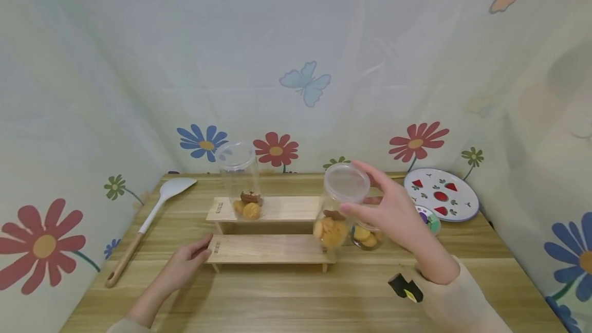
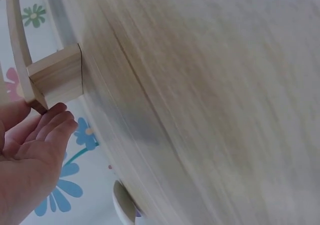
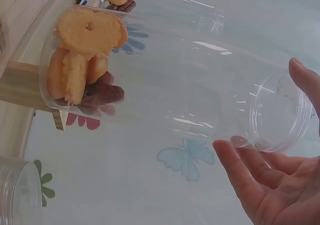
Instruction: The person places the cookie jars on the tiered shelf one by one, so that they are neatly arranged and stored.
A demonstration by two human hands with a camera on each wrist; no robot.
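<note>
My right hand (image 1: 393,209) holds a tall clear plastic jar (image 3: 165,75) of cookies near its lid, thumb on one side and fingers on the other. The jar, tilted, is at the right end of a two-step wooden rack (image 1: 273,248); whether its base touches the wood, I cannot tell. On the rack's upper step stands another clear lidded jar (image 1: 240,184) with cookies in its bottom. My left hand (image 1: 185,263) pinches the left end of the lower step, its thumb above and fingers (image 2: 52,122) beneath the board.
Right of the rack is a third cookie jar (image 1: 366,236), partly behind my right hand. A white plate (image 1: 455,194) with red fruit patterns lies at the back right. A white spatula with a wooden handle (image 1: 127,258) lies along the left. Flower-printed cloth borders the wooden table (image 1: 287,302).
</note>
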